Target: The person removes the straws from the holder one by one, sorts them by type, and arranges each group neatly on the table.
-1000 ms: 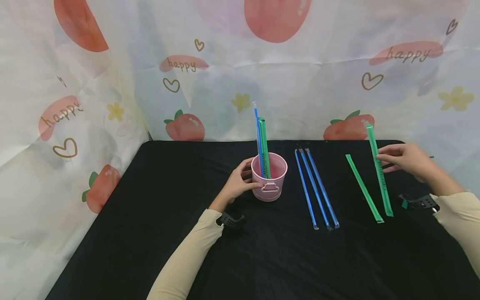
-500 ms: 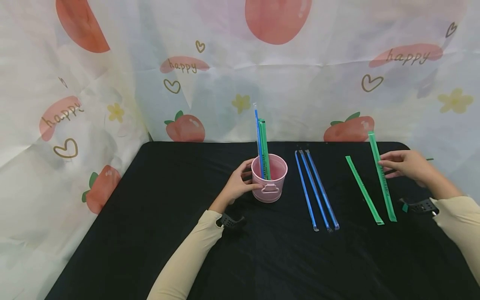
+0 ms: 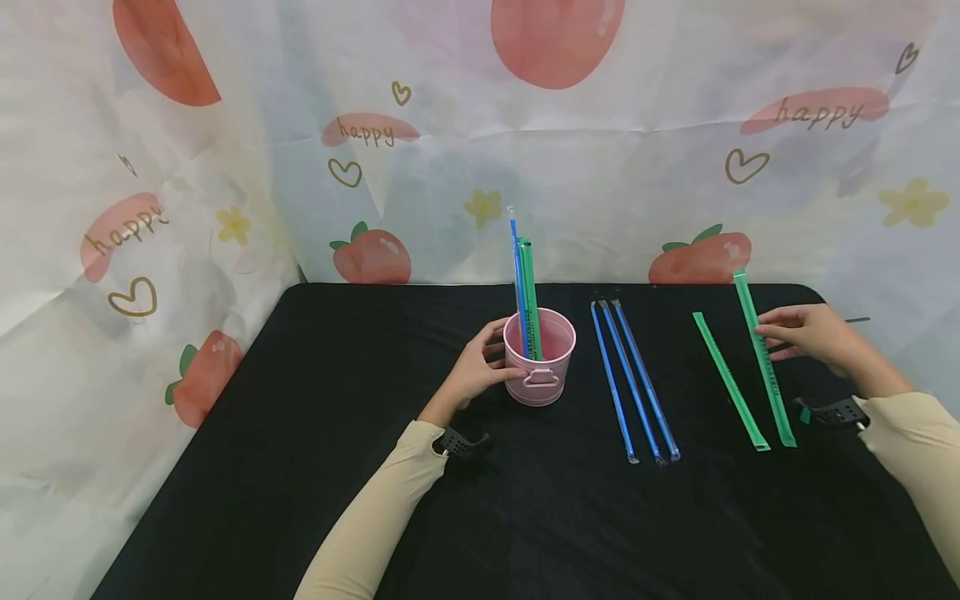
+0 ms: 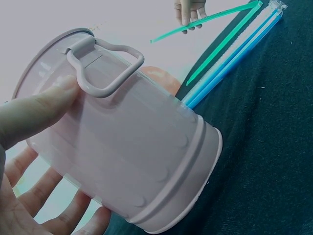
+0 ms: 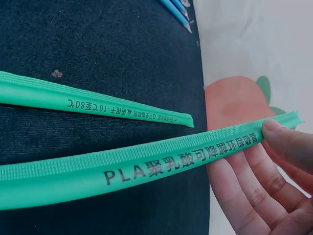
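My left hand (image 3: 474, 364) holds a small pink bucket (image 4: 132, 142), its thumb beside the wire handle (image 4: 105, 93) and the other fingers round the far side. Inside the bucket stand a blue straw (image 3: 517, 267) in a clear wrapper and green-wrapped straws (image 3: 530, 292), leaning a little left. Over at the right, my right hand (image 3: 810, 333) pinches a green-wrapped straw (image 5: 146, 166) near its far end between thumb and fingers. Dark printing runs along that wrapper. Just left of it, another green-wrapped straw (image 3: 729, 379) lies on the black cloth.
Three blue straws (image 3: 632, 379) in clear wrappers lie side by side between the bucket and the green ones. A black cloth (image 3: 570, 517) covers the table. Behind it hangs a pale curtain (image 3: 600, 192) printed with peaches, hearts and the word happy.
My right hand has come down slightly with the green-wrapped straw, whose near end is now a little closer to me. The left hand and the bucket have stayed in place.
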A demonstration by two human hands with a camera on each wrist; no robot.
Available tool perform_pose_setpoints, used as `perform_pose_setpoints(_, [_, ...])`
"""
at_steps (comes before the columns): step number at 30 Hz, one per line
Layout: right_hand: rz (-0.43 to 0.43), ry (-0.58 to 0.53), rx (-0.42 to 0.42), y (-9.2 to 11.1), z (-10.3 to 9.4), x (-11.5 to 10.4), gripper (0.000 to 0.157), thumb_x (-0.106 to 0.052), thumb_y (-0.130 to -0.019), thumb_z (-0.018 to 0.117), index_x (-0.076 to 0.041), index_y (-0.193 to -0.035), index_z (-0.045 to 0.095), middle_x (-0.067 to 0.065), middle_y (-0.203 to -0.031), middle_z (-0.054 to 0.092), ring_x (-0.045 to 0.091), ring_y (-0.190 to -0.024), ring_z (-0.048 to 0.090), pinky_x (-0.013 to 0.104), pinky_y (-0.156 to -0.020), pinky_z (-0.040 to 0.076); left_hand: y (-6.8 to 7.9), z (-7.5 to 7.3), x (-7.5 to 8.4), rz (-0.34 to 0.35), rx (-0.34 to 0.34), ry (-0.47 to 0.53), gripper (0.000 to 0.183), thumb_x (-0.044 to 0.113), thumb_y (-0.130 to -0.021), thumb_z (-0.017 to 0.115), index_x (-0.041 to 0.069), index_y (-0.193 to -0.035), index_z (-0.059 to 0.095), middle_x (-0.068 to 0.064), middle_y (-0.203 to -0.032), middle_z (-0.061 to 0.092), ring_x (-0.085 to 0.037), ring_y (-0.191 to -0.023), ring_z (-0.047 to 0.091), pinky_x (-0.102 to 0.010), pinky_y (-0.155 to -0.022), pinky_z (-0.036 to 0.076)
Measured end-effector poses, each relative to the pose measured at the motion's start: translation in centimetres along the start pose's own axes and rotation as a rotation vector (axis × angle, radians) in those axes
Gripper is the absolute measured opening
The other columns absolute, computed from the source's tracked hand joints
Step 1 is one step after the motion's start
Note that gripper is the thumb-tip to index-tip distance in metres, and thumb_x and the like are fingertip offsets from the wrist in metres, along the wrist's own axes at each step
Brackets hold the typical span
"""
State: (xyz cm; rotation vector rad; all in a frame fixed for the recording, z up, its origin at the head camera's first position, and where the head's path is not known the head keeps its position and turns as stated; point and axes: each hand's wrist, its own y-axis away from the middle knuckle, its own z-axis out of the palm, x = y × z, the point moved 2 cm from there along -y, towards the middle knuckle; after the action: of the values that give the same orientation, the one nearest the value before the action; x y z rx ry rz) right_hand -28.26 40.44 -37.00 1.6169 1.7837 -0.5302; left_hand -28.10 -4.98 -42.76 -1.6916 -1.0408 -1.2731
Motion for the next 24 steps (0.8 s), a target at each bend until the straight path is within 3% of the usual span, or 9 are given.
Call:
perform_pose_setpoints(9, [0.015, 0.013, -0.01, -0.7, 0.2, 0.5, 0.05, -0.02, -0.097, 0.051, 0.02, -0.125, 0.041, -0.02, -0.083, 0.06, -0.006, -0.07, 0.06, 0.033, -0.07, 0.058, 1.2, -0.1, 2.6, -0.01, -0.036, 0.001, 0.075, 0.004, -0.079, 0.072, 0.009, -0.143, 0.033, -0.018, -0.145, 0.038, -0.04, -0.132, 0.04, -0.049, -0.104, 0.041])
perform_pose_setpoints(17, [0.039, 0.028, -0.011, -1.5, 0.6, 1.0, 0.05, -0.02, -0.097, 0.052, 0.02, -0.124, 0.043, -0.009, -0.087, 0.066, -0.006, -0.069, 0.059, 0.035, -0.07, 0.058, 1.3, -0.2, 2.7, -0.022, -0.036, 0.005, 0.076, 0.002, -0.078, 0.073, 0.01, -0.143, 0.033, -0.017, -0.145, 0.038, -0.039, -0.133, 0.039, -0.049, -0.104, 0.04])
perform_pose_setpoints(24, [0.052, 0.026, -0.017, -1.8, 0.8, 1.4, 0.048, -0.02, -0.096, 0.053, 0.02, -0.123, 0.044, -0.008, -0.086, 0.068, -0.005, -0.069, 0.059, 0.036, -0.07, 0.058, 1.2, -0.1, 2.6, -0.014, -0.034, 0.007, 0.076, 0.002, -0.078, 0.073, 0.01, -0.143, 0.033, -0.018, -0.145, 0.038, -0.04, -0.133, 0.039, -0.05, -0.104, 0.04])
